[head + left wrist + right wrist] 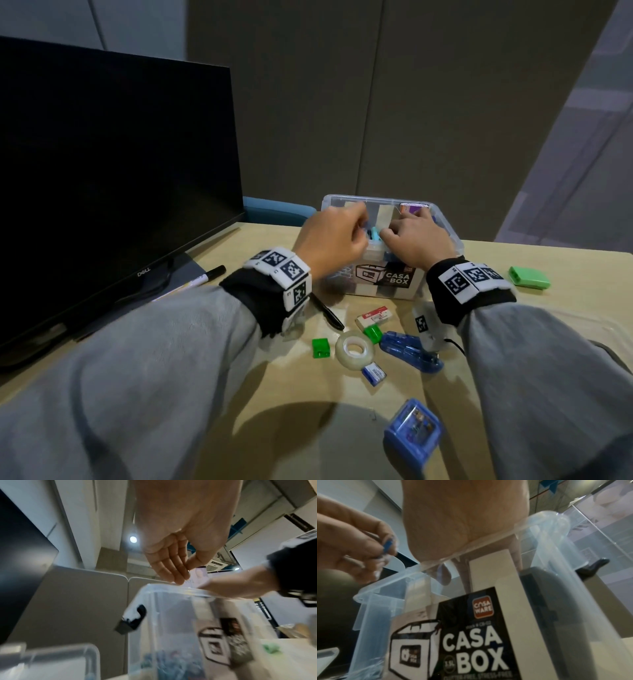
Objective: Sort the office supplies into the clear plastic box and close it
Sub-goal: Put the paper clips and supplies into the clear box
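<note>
The clear plastic box sits open directly beneath both my hands. My left hand pinches a small blue piece just above the rim (what it is, I cannot tell); my right hand reaches inside, its fingers hidden.

Clear plastic box — upright, lidless

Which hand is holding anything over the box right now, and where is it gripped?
The left hand pinches a small blue item at its fingertips; the grip point is unclear. The right hand reaches into the box; its hold cannot be told.
</note>
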`<state>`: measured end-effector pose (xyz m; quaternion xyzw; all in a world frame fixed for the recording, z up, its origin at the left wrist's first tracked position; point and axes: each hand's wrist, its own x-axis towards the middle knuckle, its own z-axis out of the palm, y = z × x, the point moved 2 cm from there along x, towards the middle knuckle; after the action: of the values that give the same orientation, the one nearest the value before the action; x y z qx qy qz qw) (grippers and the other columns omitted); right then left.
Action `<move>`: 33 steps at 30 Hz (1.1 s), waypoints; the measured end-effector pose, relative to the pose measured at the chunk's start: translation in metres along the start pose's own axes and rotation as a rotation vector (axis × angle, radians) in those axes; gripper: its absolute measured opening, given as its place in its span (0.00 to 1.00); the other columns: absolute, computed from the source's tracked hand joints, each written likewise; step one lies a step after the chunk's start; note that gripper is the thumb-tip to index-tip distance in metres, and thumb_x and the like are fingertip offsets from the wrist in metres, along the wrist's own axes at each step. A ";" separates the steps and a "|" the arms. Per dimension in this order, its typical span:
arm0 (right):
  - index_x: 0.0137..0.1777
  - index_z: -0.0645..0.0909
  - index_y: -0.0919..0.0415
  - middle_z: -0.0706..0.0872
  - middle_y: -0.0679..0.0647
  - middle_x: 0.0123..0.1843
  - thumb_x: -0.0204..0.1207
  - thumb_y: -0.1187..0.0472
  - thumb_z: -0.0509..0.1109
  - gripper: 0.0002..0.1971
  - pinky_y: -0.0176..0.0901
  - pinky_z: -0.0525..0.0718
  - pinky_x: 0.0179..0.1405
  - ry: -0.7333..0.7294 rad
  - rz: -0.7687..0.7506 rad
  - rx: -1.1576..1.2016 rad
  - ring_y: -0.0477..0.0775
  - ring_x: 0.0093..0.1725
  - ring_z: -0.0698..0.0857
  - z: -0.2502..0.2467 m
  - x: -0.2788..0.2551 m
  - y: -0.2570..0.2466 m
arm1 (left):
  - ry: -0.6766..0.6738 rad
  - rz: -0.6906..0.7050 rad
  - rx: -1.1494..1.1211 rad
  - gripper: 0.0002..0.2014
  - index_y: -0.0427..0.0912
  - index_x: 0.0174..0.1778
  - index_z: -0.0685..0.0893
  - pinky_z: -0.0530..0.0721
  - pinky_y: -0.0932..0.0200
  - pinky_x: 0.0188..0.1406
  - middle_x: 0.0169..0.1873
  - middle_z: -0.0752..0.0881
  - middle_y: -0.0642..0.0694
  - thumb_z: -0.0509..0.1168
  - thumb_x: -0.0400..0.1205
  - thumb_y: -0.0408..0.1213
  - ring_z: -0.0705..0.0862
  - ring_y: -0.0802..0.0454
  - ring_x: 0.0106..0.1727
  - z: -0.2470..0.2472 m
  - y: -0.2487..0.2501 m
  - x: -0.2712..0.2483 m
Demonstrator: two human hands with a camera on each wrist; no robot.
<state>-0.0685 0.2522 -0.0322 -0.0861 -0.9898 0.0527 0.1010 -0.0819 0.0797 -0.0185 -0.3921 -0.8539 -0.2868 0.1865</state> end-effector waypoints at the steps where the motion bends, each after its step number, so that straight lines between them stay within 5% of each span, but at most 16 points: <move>1: 0.51 0.85 0.56 0.79 0.54 0.59 0.83 0.45 0.51 0.23 0.52 0.72 0.52 0.003 -0.002 -0.001 0.57 0.67 0.68 0.000 0.000 0.000 | 0.038 -0.021 0.014 0.02 0.46 0.49 0.80 0.82 0.58 0.34 0.34 0.83 0.52 0.64 0.82 0.37 0.81 0.55 0.34 -0.003 -0.004 0.005; 4: 0.52 0.86 0.56 0.79 0.54 0.59 0.83 0.45 0.51 0.23 0.53 0.74 0.53 0.003 -0.002 -0.008 0.57 0.67 0.68 0.000 0.000 0.000 | 0.055 -0.114 0.044 0.07 0.46 0.55 0.82 0.76 0.60 0.36 0.36 0.83 0.52 0.64 0.82 0.36 0.81 0.54 0.37 -0.004 -0.014 0.017; 8: 0.55 0.86 0.56 0.79 0.54 0.60 0.83 0.45 0.51 0.24 0.53 0.73 0.54 0.000 -0.002 -0.019 0.57 0.67 0.68 0.002 0.002 0.001 | -0.018 -0.179 0.087 0.14 0.45 0.64 0.79 0.82 0.54 0.49 0.43 0.83 0.51 0.66 0.82 0.37 0.81 0.54 0.42 0.009 -0.022 0.025; 12: 0.55 0.86 0.56 0.80 0.54 0.59 0.83 0.45 0.51 0.24 0.52 0.73 0.53 0.013 -0.006 -0.023 0.57 0.66 0.68 0.003 0.003 0.002 | -0.047 -0.281 0.030 0.12 0.44 0.60 0.81 0.84 0.48 0.55 0.51 0.84 0.45 0.67 0.81 0.37 0.83 0.51 0.48 0.022 -0.033 0.031; 18: 0.52 0.86 0.58 0.80 0.55 0.56 0.83 0.46 0.52 0.23 0.51 0.75 0.51 0.033 -0.012 -0.028 0.57 0.65 0.70 0.002 0.002 0.001 | -0.092 -0.370 -0.070 0.10 0.44 0.58 0.81 0.85 0.45 0.54 0.47 0.85 0.43 0.66 0.81 0.36 0.85 0.46 0.48 0.031 -0.042 0.035; 23: 0.49 0.85 0.58 0.80 0.55 0.56 0.85 0.50 0.51 0.21 0.50 0.70 0.51 0.053 -0.050 0.030 0.57 0.62 0.71 0.003 0.003 0.002 | -0.266 -0.376 0.003 0.11 0.48 0.59 0.80 0.73 0.39 0.68 0.67 0.77 0.42 0.54 0.85 0.40 0.78 0.45 0.63 0.036 -0.039 0.034; 28: 0.46 0.83 0.58 0.80 0.55 0.50 0.87 0.48 0.47 0.24 0.49 0.70 0.48 0.084 -0.090 0.057 0.57 0.59 0.73 0.005 -0.001 0.003 | -0.421 -0.284 0.241 0.16 0.45 0.47 0.80 0.66 0.35 0.71 0.53 0.81 0.44 0.48 0.88 0.43 0.72 0.43 0.69 0.030 -0.028 0.030; 33: 0.49 0.81 0.59 0.78 0.54 0.49 0.88 0.48 0.48 0.23 0.49 0.74 0.48 0.148 -0.136 0.015 0.56 0.53 0.76 0.003 -0.016 0.004 | -0.462 -0.179 0.421 0.13 0.40 0.49 0.82 0.71 0.33 0.69 0.48 0.82 0.44 0.53 0.88 0.39 0.75 0.41 0.66 0.025 -0.017 0.026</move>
<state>-0.0530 0.2528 -0.0390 -0.0216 -0.9827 0.0468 0.1776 -0.1135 0.1020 -0.0293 -0.3230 -0.9453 -0.0225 0.0387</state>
